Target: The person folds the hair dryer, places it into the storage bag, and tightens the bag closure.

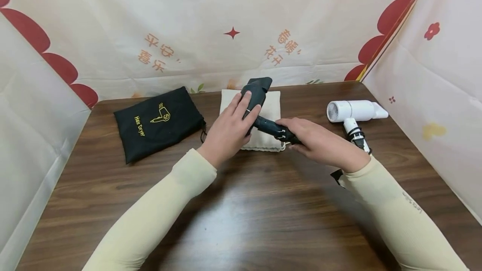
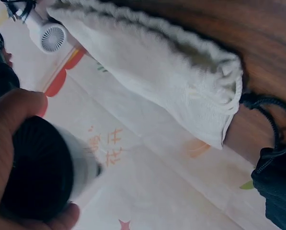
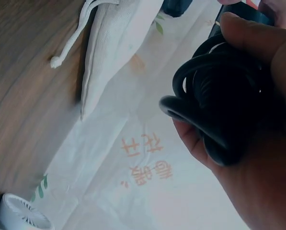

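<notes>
Both hands hold a dark hair dryer (image 1: pixel 257 94) above a cream drawstring bag (image 1: pixel 272 103). My left hand (image 1: pixel 229 131) grips the dryer's barrel, its fingers over the top; in the left wrist view the thumb and a fingertip wrap the round black rear end (image 2: pixel 37 167). My right hand (image 1: pixel 320 141) grips the handle's lower end, where the black cord (image 3: pixel 214 105) is looped in a bundle, as the right wrist view shows. The dryer's nozzle points up and away. Part of the cream bag is hidden behind the dryer and hands.
A black drawstring bag (image 1: pixel 160 122) with a yellow hair dryer print lies at the left. To the right, a white hair dryer (image 1: pixel 355 111) lies on the brown table (image 1: pixel 241 221), its handle partly behind my right forearm. Printed cloth walls (image 1: pixel 203 7) enclose the back and sides.
</notes>
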### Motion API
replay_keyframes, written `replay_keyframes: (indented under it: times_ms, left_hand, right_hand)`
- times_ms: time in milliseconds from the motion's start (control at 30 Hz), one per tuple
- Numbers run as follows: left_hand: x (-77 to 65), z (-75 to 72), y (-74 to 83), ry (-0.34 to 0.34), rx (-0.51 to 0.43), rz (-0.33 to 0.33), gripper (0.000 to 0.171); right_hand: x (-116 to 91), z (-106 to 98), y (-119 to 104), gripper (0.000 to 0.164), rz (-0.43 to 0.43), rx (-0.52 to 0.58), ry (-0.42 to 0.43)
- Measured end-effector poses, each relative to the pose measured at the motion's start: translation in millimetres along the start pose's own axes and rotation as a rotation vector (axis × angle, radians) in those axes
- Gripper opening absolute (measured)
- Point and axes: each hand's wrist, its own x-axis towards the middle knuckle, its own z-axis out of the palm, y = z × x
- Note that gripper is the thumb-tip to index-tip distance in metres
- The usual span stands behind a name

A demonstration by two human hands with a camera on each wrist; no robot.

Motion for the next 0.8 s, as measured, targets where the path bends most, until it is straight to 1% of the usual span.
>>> replay_keyframes:
  times_ms: [133, 300, 400, 467, 633, 733, 800]
  left_hand:
    - [-6.5, -2.9, 2.9, 0.01, 0.037, -0.001, 0.073]
    - [-10.6, -4.2, 1.2, 0.084, 0.091, 0.007, 0.068]
    - [-13.8, -3.5, -0.8, 0.134, 0.086, 0.009, 0.065]
    - [-15.7, -3.1, -2.1, 0.154, 0.07, 0.009, 0.063]
    - [-19.0, -2.2, -4.5, 0.151, 0.026, 0.003, 0.067]
    - [-20.6, -2.8, -5.2, 0.156, 0.04, 0.007, 0.066]
    - [-21.2, -2.5, -6.2, 0.166, 0.057, 0.009, 0.064]
  right_hand:
    - [3, 3, -1, 0.067, -0.011, -0.016, 0.007]
    - [8, 5, -2, 0.067, -0.039, -0.064, 0.059]
    - [11, 4, -3, 0.067, -0.052, -0.067, 0.066]
    - [12, 3, -5, 0.066, -0.061, -0.063, 0.066]
    - [14, 2, -6, 0.064, -0.074, -0.047, 0.059]
    - [15, 3, -6, 0.065, -0.059, -0.037, 0.053]
    - [16, 4, -8, 0.068, -0.042, -0.052, 0.063]
